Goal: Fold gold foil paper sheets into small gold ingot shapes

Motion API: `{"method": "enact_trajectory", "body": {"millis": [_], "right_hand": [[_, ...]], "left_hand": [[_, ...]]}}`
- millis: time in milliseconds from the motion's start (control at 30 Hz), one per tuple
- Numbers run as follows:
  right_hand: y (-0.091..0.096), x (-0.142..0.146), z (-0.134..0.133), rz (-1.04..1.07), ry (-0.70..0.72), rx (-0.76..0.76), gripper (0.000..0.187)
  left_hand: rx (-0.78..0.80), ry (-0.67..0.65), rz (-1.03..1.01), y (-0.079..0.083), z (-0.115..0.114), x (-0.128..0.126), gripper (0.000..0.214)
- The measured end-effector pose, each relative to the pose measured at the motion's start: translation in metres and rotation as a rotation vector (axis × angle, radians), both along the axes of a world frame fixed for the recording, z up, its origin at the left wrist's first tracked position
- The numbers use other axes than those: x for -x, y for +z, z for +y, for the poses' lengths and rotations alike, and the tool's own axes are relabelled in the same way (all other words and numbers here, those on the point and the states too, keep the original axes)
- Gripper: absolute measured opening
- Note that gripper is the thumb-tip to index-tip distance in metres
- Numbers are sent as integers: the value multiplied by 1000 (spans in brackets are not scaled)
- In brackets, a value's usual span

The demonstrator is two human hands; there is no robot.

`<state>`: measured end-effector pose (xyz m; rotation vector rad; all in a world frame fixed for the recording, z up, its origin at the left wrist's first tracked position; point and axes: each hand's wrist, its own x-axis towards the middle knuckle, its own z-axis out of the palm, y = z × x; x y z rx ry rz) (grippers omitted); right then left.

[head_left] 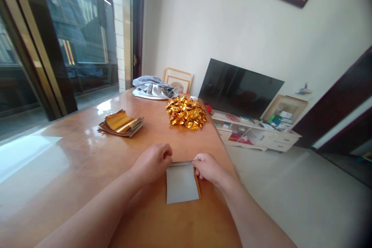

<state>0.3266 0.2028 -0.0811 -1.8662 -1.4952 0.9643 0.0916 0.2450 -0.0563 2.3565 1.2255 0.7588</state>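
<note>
A square sheet of paper (180, 186), pale grey side up, lies on the table in front of me. Its far edge is folded over in a narrow strip, and some gold shows along the right side. My left hand (155, 161) is closed at the far left corner, its thumb and fingertips pressed on the fold. At the far right corner, my right hand (205, 166) pinches the folded edge. Beyond the left hand lies a stack of gold foil paper (120, 123). A heap of folded gold foil pieces (187, 113) sits farther off, past the sheet.
The glossy wooden table (157, 133) has its right edge close to my right forearm. Bundled grey cloth (154, 88) lies at the far end. A television (240, 87) stands on a white cabinet (258, 135) beyond. Glass doors (84, 38) are on the left.
</note>
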Motion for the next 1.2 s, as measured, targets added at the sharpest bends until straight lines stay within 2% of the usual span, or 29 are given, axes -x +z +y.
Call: {"method": "enact_trajectory", "body": {"millis": [200,367,633,767,867,1033,1200], "right_hand": [[-9,-6,1,-39,21,-36,16],[-12,-10,1,-97,64,-80,17],[-3,-10,-4,-72,66,-99,19],[2,-13,-8,-120,61,-259,14],[8,-12,-13,-135,151,-314,15],[17,-8,-21,-201,347,-338,27],[23,-7,-32,-348,409,-318,37]], "left_hand": [[27,-205,168,8,-16,-4,21],[-3,-185,252,5,-17,-5,27],[-36,-216,290,3,-12,-6,27],[-54,-248,268,5,-11,-6,27],[-40,-268,234,5,-11,-6,28],[-2,-288,219,5,-12,-4,27],[23,-315,195,7,-10,2,27]]}}
